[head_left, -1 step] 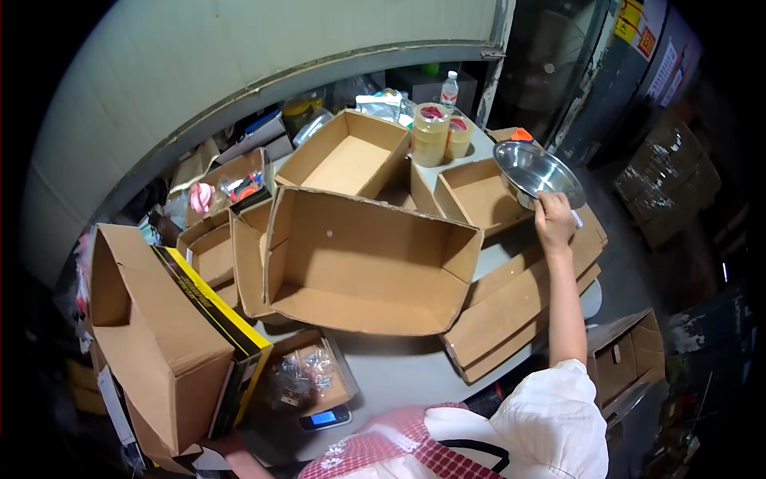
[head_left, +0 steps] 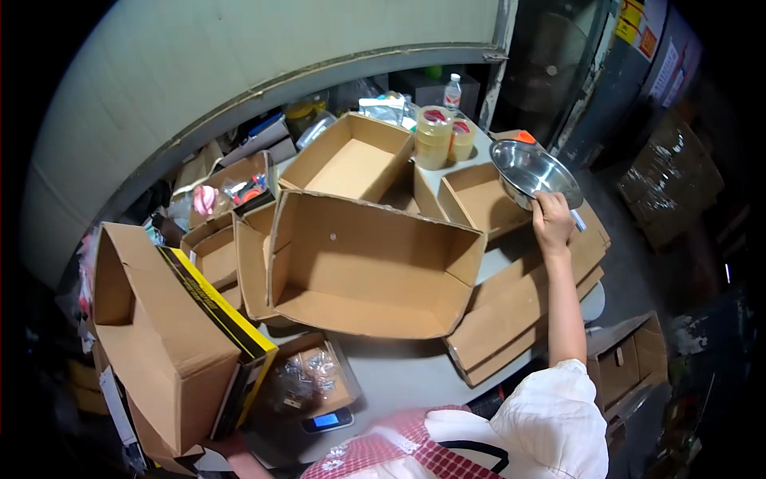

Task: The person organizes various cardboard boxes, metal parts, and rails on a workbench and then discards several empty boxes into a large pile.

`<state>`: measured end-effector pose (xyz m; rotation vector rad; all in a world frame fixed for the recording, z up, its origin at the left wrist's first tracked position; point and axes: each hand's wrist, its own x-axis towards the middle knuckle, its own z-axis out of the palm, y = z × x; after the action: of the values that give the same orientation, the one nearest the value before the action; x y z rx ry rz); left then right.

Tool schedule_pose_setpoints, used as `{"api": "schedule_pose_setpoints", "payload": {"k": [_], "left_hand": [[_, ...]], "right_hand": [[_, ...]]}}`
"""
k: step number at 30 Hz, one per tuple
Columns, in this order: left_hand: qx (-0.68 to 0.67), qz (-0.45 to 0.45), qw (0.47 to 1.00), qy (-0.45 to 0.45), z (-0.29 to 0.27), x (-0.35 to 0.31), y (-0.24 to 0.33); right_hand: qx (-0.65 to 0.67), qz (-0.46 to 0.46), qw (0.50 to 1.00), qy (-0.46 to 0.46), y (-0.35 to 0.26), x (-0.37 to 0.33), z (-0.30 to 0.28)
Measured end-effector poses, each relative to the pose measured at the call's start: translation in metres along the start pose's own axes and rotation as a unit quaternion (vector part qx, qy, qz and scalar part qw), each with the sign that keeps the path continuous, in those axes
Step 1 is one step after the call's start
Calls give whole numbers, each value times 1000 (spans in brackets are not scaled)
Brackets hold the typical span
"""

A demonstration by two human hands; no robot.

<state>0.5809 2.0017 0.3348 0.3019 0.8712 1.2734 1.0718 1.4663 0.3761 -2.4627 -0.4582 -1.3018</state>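
Observation:
My right hand [head_left: 552, 223] pinches the near rim of a shiny round steel bowl [head_left: 536, 172], with the arm stretched far to the right. Tilted, the bowl hangs over the right edge of a shallow open carton [head_left: 479, 194]; its visible inside shows nothing in it. At the lower left, my left hand [head_left: 226, 449] is mostly hidden at the base of a tall cardboard box [head_left: 159, 335] with a yellow-and-black side. Its fingers do not show. A large open carton [head_left: 375, 263] lies tipped toward me between my arms.
Folded cardboard [head_left: 527, 307] lies beneath my right arm. Rolls of clear tape [head_left: 434, 144] and a bottle [head_left: 452, 92] stand at the back. Near me are a small scale [head_left: 328, 420] and a carton of bagged parts [head_left: 307, 375] on the grey table [head_left: 391, 375].
The whole view has shifted slightly. Against the cartons, the steel bowl in my right hand has moved a little to the left.

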Motion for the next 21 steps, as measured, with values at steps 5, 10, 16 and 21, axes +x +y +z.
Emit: {"api": "schedule_pose_setpoints", "payload": {"k": [5,10,16,21], "left_hand": [[-31,6,999,14,-8,-9,8],[26,25,999,12,-34,-1,6],[7,54,998,16,-81,4,10],[-19,62,996,63,-80,-19,27]], "right_hand": [[226,-48,971,61,-88,49,10],[241,-237,941,33,-160,101,68],[233,-270,933,-42,-199,132,151],[154,-225,962,-24,-175,138,171]]}}
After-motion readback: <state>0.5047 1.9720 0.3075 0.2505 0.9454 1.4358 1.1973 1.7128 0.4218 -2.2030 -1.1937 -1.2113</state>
